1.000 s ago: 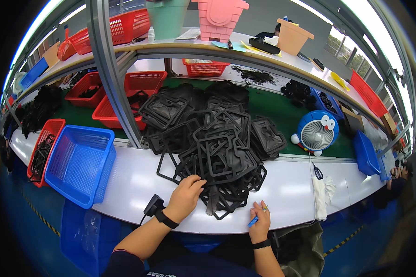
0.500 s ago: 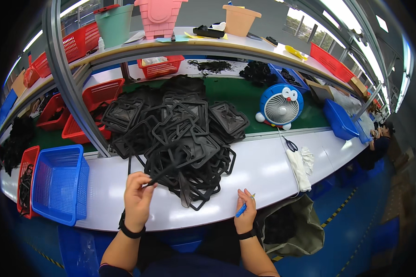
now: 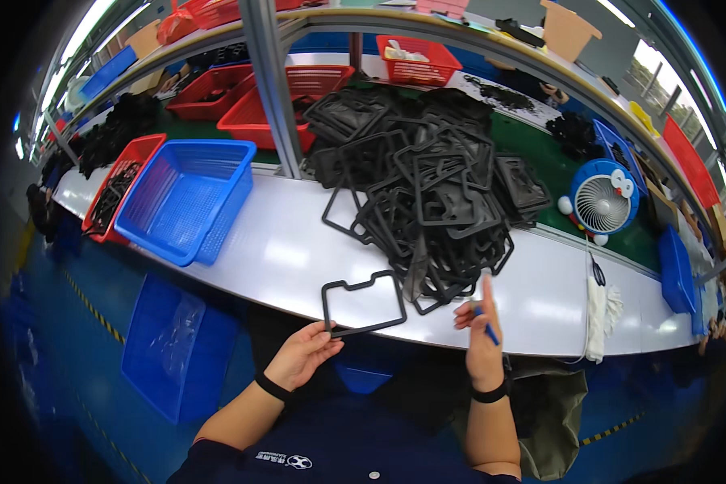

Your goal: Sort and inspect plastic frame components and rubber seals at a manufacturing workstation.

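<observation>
My left hand (image 3: 302, 355) pinches the lower left corner of a black frame-shaped gasket (image 3: 371, 327), which is held up at the table's front edge. The gasket is a thin, roughly rectangular ring with a notch in its upper side. In my right hand (image 3: 483, 351) is a small blue-handled tool (image 3: 490, 329), its working end too small to make out; the index finger points away from me. Beyond both hands lies a big heap of similar black gaskets (image 3: 452, 194), some with thin sheet still filling the middle. The right fingertip is close to the heap's near edge.
Left of the heap stands a blue basket (image 3: 181, 206), beside a narrow red basket (image 3: 148, 145) of black scraps. A metal post (image 3: 271, 89) rises behind. To the right are a blue fan (image 3: 603, 202), scissors (image 3: 597, 272) and white gloves (image 3: 597, 323). A sack (image 3: 552, 419) hangs below.
My view has swung left. The left hand has brought the gasket away from the heap, toward the front edge. My right index finger has stretched out, the blue-handled tool still in that hand.
</observation>
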The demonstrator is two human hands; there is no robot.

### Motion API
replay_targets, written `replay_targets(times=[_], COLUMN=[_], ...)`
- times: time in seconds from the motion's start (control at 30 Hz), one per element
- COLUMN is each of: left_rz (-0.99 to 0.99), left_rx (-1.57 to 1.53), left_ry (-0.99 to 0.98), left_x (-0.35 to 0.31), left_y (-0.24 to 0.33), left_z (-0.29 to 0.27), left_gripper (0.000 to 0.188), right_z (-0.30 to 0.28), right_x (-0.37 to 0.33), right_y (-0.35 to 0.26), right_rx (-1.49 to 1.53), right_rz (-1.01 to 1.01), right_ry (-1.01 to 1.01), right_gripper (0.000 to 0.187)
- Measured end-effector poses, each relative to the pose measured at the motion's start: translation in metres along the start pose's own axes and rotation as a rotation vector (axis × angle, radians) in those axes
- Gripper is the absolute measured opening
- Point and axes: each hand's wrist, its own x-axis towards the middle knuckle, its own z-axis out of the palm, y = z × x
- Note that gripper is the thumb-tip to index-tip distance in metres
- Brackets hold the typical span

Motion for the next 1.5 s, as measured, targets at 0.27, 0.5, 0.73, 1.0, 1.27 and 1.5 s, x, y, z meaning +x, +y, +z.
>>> replay_targets(times=[0.27, 0.5, 0.73, 1.0, 1.27, 1.5], left_rz=[-0.011, 0.044, 0.03, 0.801, 1.248, 1.26], left_rx=[-0.034, 0.259, 0.674, 1.137, 1.104, 1.001], left_ry=[0.024, 0.095, 0.106, 0.214, 0.359, 0.312], left_x=[-0.003, 0.003, 0.002, -0.006, 0.009, 0.009], left_y=[0.005, 0.012, 0.017, 0.037, 0.059, 0.049], left_z=[-0.017, -0.025, -0.01, 0.002, -0.021, -0.044], left_gripper=[0.027, 0.018, 0.026, 0.015, 0.016, 0.023], right_z=[0.119, 0.107, 0.096, 0.103, 0.125, 0.126], right_x=[-0.036, -0.013, -0.004, -0.014, -0.004, -0.007], right_y=[0.0, 0.017, 0.03, 0.009, 0.023, 0.035], right_rx=[-0.174, -0.523, -0.783, -0.187, -0.234, -0.253], right_rz=[-0.221, -0.351, -0.222, 0.223, -0.543, -0.627], right_ry=[-0.238, -0.119, -0.007, -0.038, -0.203, -0.333], right_gripper=[0.025, 0.036, 0.019, 0.023, 0.034, 0.043])
